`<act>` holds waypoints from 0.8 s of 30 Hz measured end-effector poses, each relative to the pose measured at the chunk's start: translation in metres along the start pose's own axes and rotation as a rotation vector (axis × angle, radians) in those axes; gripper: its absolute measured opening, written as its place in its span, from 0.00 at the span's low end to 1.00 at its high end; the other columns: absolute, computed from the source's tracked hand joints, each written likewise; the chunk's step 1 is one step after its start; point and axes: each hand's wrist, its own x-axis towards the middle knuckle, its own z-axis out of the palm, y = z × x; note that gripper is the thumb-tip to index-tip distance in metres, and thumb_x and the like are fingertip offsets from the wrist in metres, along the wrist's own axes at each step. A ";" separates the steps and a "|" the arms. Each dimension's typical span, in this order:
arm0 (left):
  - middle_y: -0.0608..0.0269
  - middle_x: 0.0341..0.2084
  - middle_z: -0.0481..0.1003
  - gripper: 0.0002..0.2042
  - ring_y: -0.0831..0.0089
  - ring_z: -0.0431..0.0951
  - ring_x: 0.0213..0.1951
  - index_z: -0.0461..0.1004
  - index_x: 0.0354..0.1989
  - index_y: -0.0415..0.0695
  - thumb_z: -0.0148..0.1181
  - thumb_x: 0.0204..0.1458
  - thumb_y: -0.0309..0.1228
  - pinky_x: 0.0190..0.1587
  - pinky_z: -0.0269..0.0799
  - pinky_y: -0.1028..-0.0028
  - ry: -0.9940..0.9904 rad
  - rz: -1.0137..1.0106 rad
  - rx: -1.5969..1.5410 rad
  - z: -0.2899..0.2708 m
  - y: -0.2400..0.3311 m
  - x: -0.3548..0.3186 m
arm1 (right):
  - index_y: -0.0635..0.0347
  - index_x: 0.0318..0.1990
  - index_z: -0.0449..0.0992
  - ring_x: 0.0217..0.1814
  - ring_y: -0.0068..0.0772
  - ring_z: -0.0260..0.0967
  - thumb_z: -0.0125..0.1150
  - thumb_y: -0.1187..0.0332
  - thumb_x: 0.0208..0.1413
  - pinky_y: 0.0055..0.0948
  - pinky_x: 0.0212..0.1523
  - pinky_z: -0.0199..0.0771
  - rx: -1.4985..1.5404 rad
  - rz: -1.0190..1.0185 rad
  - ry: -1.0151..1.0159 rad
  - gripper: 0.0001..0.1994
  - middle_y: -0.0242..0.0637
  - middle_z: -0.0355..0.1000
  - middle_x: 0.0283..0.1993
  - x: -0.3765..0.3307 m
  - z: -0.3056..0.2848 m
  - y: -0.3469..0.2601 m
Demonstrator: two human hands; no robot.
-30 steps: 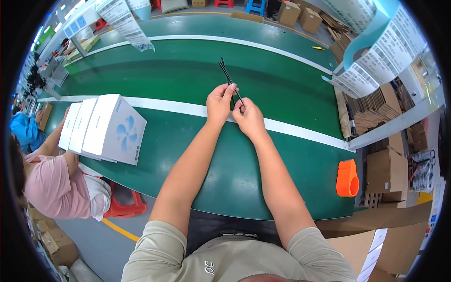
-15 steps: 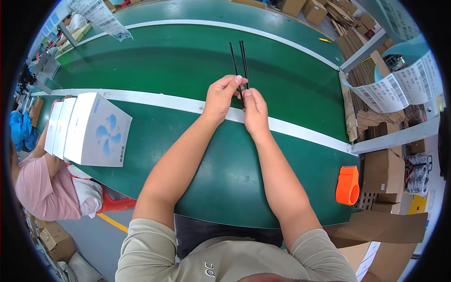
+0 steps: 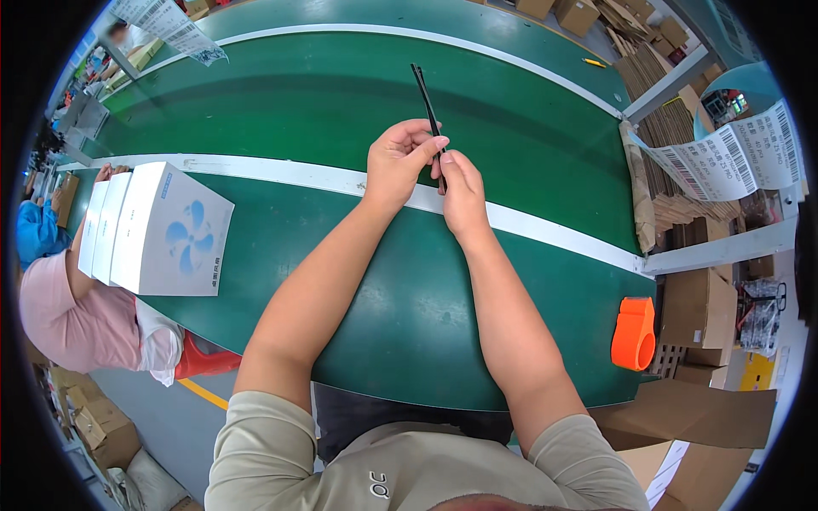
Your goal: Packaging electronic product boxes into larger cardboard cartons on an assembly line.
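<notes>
A bundle of thin black sticks (image 3: 426, 98), too slim for me to tell their exact kind, points up and slightly left over the green table. My left hand (image 3: 399, 166) pinches the bundle around its middle between thumb and fingers. Close beside it, my right hand (image 3: 463, 192) has its fingers closed around the lower end. The hands nearly touch, above the white strip (image 3: 319, 177) that crosses the table. Fingers hide part of the lower sticks.
White boxes with a blue fan picture (image 3: 183, 234) stand at the left, next to a person in pink (image 3: 85, 311). An orange tape dispenser (image 3: 633, 334) lies at the right edge. Label strips (image 3: 724, 162) hang at the right above stacked cardboard (image 3: 673, 162). An open carton (image 3: 690, 417) is at lower right.
The black sticks, spread apart at their upper ends before, now lie together in one bundle that leans a little left. Both hands stay in nearly the same place.
</notes>
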 end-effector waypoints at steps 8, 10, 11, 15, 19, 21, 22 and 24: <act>0.65 0.33 0.81 0.11 0.82 0.78 0.34 0.79 0.46 0.38 0.70 0.56 0.22 0.37 0.73 0.79 0.064 0.069 0.047 0.001 -0.004 -0.001 | 0.61 0.31 0.67 0.31 0.28 0.59 0.43 0.58 0.71 0.32 0.35 0.61 -0.086 0.034 0.024 0.19 0.34 0.63 0.27 -0.002 0.002 -0.004; 0.66 0.33 0.81 0.11 0.82 0.78 0.34 0.79 0.46 0.38 0.70 0.56 0.23 0.37 0.73 0.80 0.072 0.084 0.044 0.001 -0.005 -0.002 | 0.61 0.31 0.67 0.31 0.28 0.59 0.43 0.58 0.71 0.32 0.35 0.61 -0.089 0.046 0.036 0.19 0.35 0.63 0.27 -0.003 0.002 -0.004; 0.66 0.33 0.81 0.10 0.82 0.78 0.34 0.79 0.46 0.38 0.70 0.56 0.23 0.37 0.73 0.80 0.076 0.082 0.053 0.001 -0.006 -0.002 | 0.61 0.31 0.67 0.31 0.28 0.59 0.43 0.58 0.71 0.32 0.35 0.61 -0.085 0.044 0.041 0.19 0.35 0.63 0.27 -0.003 0.002 -0.005; 0.66 0.34 0.82 0.10 0.82 0.78 0.34 0.79 0.46 0.38 0.69 0.57 0.23 0.36 0.73 0.80 0.093 0.081 0.084 0.002 -0.008 -0.002 | 0.62 0.30 0.66 0.31 0.29 0.59 0.43 0.58 0.71 0.33 0.34 0.61 -0.097 0.030 0.051 0.18 0.36 0.63 0.27 -0.002 0.005 -0.007; 0.65 0.34 0.82 0.09 0.82 0.78 0.34 0.79 0.46 0.37 0.68 0.58 0.23 0.36 0.73 0.81 0.110 0.099 0.142 0.002 -0.009 -0.001 | 0.62 0.31 0.66 0.30 0.30 0.58 0.43 0.59 0.71 0.34 0.34 0.61 -0.120 0.021 0.049 0.18 0.37 0.62 0.27 -0.001 0.004 -0.005; 0.65 0.34 0.82 0.09 0.82 0.78 0.33 0.79 0.47 0.37 0.68 0.58 0.23 0.37 0.73 0.81 0.112 0.122 0.193 0.003 -0.008 -0.003 | 0.63 0.31 0.66 0.30 0.30 0.58 0.43 0.59 0.70 0.35 0.34 0.60 -0.091 0.048 0.038 0.18 0.37 0.62 0.27 0.000 0.003 -0.002; 0.65 0.34 0.82 0.09 0.82 0.78 0.33 0.79 0.47 0.37 0.68 0.58 0.23 0.37 0.73 0.81 0.112 0.121 0.193 0.003 -0.008 -0.004 | 0.63 0.31 0.66 0.30 0.30 0.58 0.43 0.59 0.70 0.35 0.34 0.60 -0.091 0.049 0.038 0.18 0.37 0.62 0.27 0.000 0.003 -0.001; 0.64 0.34 0.82 0.10 0.82 0.78 0.34 0.79 0.47 0.36 0.67 0.59 0.22 0.38 0.74 0.81 0.089 0.102 0.212 0.004 -0.005 -0.006 | 0.63 0.30 0.65 0.30 0.30 0.57 0.42 0.58 0.70 0.35 0.34 0.60 -0.080 0.043 0.047 0.19 0.37 0.62 0.27 0.000 0.003 0.001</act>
